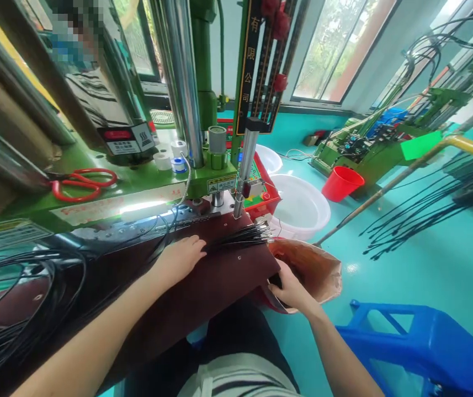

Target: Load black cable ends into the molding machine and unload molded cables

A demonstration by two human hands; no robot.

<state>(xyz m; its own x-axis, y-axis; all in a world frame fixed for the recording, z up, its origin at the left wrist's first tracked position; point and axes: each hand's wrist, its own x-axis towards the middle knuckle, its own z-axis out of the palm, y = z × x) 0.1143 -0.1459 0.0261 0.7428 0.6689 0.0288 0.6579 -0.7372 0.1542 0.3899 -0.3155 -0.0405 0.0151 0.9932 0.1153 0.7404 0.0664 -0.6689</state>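
Note:
My left hand [184, 255] lies palm down on the dark brown board [228, 281], fingers stretched to the right. Its fingertips are beside a bundle of thin black cables [244, 236] with pale metallic ends. More black cables [172, 223] run behind this hand toward the green machine [195, 184]. My right hand [289, 284] is closed at the board's right corner, over the mouth of a paper-lined container [327, 270]. A dark patch shows by its thumb; what those fingers hold is hidden.
Looped black cables [49, 281] cover the board's left end. Red-handled scissors [85, 184] and tape rolls [178, 164] sit on the machine. Beyond stand a white tub [321, 207] and a red bucket [343, 183]. A blue stool [435, 336] is at right, below hanging cables [410, 212].

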